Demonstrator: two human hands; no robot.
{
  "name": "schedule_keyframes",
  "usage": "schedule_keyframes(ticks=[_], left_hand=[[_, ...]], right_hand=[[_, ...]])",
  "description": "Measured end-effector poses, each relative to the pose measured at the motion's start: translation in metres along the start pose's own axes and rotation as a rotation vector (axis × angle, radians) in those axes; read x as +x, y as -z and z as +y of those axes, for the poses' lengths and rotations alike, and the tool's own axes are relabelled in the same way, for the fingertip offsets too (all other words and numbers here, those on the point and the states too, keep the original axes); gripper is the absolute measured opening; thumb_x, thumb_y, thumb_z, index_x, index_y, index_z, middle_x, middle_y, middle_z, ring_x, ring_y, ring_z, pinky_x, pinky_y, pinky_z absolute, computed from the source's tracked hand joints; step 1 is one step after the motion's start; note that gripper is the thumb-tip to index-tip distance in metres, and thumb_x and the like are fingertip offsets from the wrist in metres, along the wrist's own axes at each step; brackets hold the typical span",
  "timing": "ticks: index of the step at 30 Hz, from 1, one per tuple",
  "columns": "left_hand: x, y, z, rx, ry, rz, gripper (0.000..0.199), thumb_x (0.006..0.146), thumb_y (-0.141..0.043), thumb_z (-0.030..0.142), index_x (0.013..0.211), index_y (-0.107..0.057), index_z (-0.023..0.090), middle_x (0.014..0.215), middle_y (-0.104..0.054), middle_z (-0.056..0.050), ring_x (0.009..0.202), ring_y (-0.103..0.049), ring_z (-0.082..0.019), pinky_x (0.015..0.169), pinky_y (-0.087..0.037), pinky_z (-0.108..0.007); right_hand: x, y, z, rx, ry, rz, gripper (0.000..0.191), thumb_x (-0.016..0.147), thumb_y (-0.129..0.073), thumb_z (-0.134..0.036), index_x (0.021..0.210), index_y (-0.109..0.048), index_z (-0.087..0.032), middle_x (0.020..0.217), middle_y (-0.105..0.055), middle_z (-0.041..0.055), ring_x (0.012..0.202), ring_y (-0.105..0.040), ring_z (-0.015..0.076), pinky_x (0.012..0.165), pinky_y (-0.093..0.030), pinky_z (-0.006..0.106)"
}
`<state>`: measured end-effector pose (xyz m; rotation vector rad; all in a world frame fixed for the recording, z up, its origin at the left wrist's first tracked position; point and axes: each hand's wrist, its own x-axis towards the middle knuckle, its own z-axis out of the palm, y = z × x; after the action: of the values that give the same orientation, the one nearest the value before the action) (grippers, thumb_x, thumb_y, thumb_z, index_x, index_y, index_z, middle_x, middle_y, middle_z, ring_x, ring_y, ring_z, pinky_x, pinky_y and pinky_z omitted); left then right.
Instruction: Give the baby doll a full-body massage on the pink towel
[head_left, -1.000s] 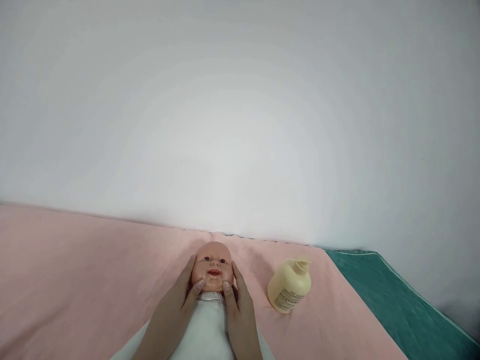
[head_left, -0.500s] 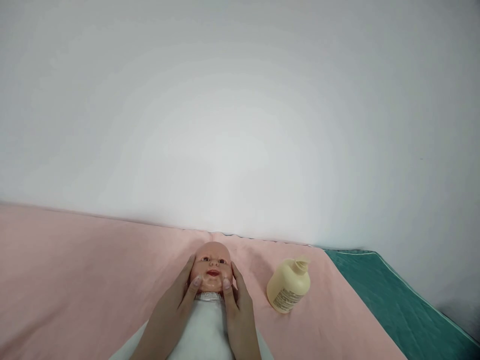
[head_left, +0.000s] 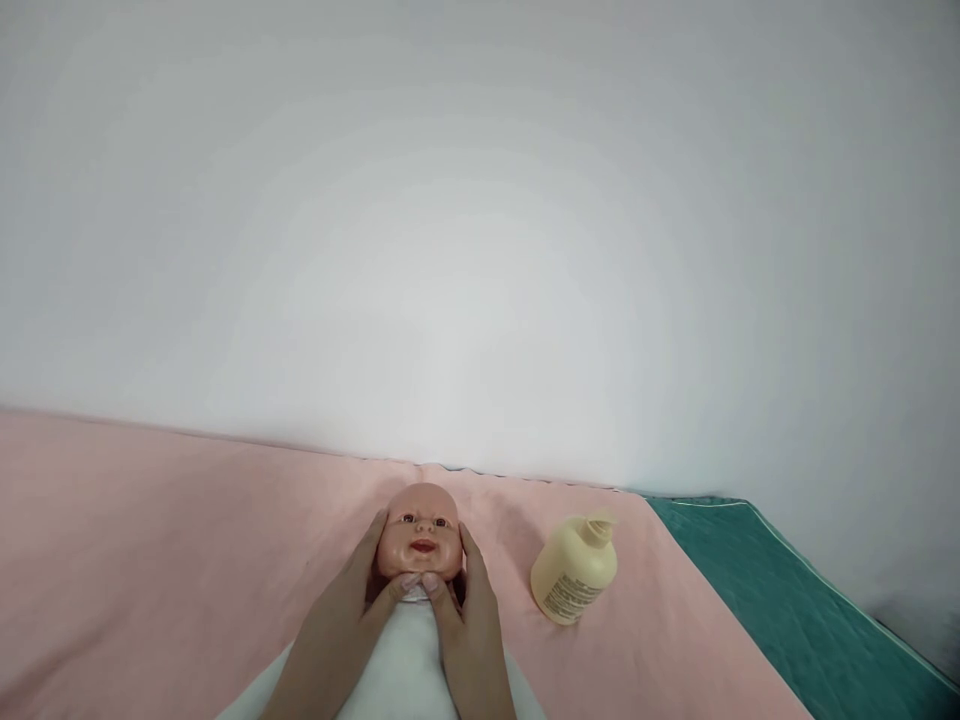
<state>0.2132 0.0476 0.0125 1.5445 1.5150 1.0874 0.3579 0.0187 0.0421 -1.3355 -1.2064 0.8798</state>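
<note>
A baby doll (head_left: 422, 530) in white clothing (head_left: 401, 665) lies face up on a pink cloth (head_left: 187, 560). My left hand (head_left: 352, 610) cups the left side of its head, fingers along the cheek and the thumb under the chin. On the other side, my right hand (head_left: 465, 615) holds the head the same way. Both thumb tips are close together at the doll's chin, just above the collar. Right of my hands stands a pale yellow pump bottle (head_left: 574, 570) with printed text on its side.
Behind the pink cloth rises a plain pale wall (head_left: 465, 250). A green quilted cover (head_left: 795, 590) shows at the right, beyond the slanting edge of the pink cloth.
Both thumbs have moved inward and down from the sides of the doll's mouth to its chin. The fingers remain at the sides of the head.
</note>
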Motion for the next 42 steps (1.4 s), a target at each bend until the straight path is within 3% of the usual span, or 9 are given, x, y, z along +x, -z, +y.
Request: schedule_keyframes(ticks=[12, 24, 35, 42], left_hand=[[-0.007, 0.004, 0.013, 0.100, 0.015, 0.026, 0.064, 0.093, -0.030, 0.054, 0.148, -0.029, 0.022, 0.147, -0.043, -0.008, 0.127, -0.050, -0.029, 0.100, -0.044, -0.043], [-0.005, 0.003, 0.009, 0.115, -0.019, 0.045, 0.062, 0.095, -0.024, 0.052, 0.149, -0.029, 0.020, 0.143, -0.048, -0.008, 0.122, -0.054, -0.028, 0.097, -0.047, -0.041], [-0.005, 0.003, 0.008, 0.112, -0.013, 0.040, 0.063, 0.094, -0.024, 0.055, 0.149, -0.030, 0.023, 0.145, -0.046, -0.005, 0.123, -0.054, -0.027, 0.093, -0.050, -0.038], [-0.002, 0.005, 0.008, 0.067, 0.036, -0.007, 0.069, 0.090, -0.033, 0.061, 0.148, -0.029, 0.025, 0.144, -0.047, -0.006, 0.121, -0.055, -0.029, 0.089, -0.052, -0.039]], right_hand=[[-0.001, 0.002, 0.009, -0.119, 0.049, 0.000, 0.059, 0.094, -0.041, -0.048, 0.144, -0.038, -0.016, 0.148, -0.039, 0.0068, 0.136, -0.035, 0.0222, 0.114, -0.027, 0.036], [0.005, 0.001, 0.008, -0.028, 0.017, 0.025, 0.071, 0.090, -0.033, -0.066, 0.138, -0.046, -0.015, 0.145, -0.044, 0.0098, 0.134, -0.039, 0.0242, 0.111, -0.033, 0.035], [0.004, 0.001, 0.004, -0.020, -0.015, 0.024, 0.070, 0.091, -0.033, -0.063, 0.138, -0.046, -0.013, 0.145, -0.043, 0.0104, 0.134, -0.038, 0.0253, 0.111, -0.033, 0.037], [0.000, 0.001, -0.002, -0.004, -0.035, -0.006, 0.066, 0.086, -0.057, -0.048, 0.142, -0.040, -0.016, 0.146, -0.042, 0.0079, 0.134, -0.039, 0.0247, 0.110, -0.035, 0.036]])
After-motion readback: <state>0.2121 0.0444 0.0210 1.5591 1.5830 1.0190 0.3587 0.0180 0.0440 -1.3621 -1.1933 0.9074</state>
